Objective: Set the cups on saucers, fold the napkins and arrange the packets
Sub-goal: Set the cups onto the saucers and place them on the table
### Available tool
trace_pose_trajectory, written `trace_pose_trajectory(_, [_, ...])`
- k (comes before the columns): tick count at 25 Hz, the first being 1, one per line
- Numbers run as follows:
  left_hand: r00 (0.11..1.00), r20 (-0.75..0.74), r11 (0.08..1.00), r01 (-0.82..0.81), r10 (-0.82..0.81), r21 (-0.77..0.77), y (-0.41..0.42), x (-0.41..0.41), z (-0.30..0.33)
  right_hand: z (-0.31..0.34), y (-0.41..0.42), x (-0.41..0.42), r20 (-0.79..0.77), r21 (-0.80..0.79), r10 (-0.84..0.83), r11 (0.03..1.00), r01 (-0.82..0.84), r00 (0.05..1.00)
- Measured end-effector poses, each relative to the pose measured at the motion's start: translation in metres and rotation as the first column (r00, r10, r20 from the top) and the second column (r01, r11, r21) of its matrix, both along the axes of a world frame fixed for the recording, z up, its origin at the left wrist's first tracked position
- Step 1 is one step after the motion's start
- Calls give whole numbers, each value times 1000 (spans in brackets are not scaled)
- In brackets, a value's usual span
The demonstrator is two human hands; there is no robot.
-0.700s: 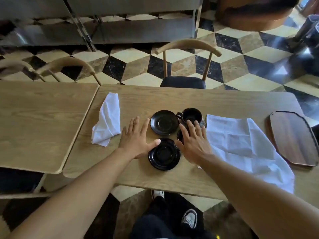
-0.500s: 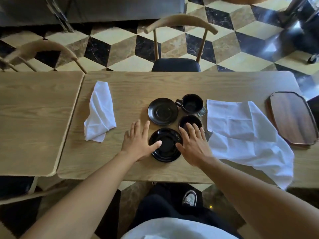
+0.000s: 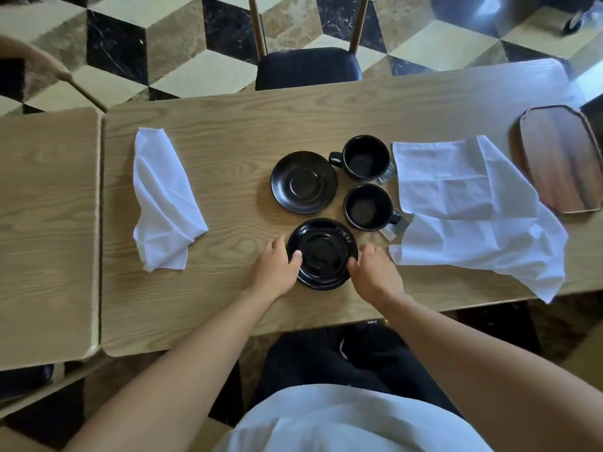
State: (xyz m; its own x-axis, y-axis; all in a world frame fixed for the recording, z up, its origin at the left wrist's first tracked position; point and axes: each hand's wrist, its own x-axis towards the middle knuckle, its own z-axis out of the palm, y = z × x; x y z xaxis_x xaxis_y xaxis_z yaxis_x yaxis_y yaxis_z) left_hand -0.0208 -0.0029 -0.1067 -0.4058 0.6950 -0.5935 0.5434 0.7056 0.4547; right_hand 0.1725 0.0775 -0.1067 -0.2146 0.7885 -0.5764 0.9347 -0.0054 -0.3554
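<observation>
Both hands grip the near saucer (image 3: 322, 254) at opposite rims: the left hand (image 3: 276, 268) with its thumb over the left edge, the right hand (image 3: 375, 268) curled at the right edge. Neither cup is seated yet. The nearer cup (image 3: 368, 207) stands just beyond and to the right of this saucer, closer to the right hand, its handle pointing right. The far cup (image 3: 364, 156) sits beside the second saucer (image 3: 304, 182). Unfolded napkins (image 3: 470, 210) lie either side; packets (image 3: 390, 230) peek out beside the cups.
</observation>
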Motion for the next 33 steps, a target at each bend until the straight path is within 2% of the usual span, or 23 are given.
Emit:
trace_pose_trajectory(3, [988,104,994,-110,111,-12,3,4,-8,-11,-2,-2,-146,-106,-168,983,153,975])
trace_pose_trajectory(5, [983,118,989,-144,141,13,6,5,-12,-15,-1,-1,-225,-150,-256,963,226,940])
trace_pose_trajectory(10, [947,167,960,-280,275,10,11,6,-11,-20,6,12,-265,-290,-396,902,319,879])
trace_pose_trajectory(18, [911,214,935,-353,352,-36,12,41,-9,-24,19,46,-246,-293,-343,918,267,907])
trace_pose_trajectory(26, [930,214,954,-299,298,-32,16,67,-12,-29,30,72,-257,-263,-315,933,248,914])
trace_pose_trajectory(33, [933,187,952,-294,306,-89,26,65,-9,-17,47,76,-183,-171,-240,963,209,953])
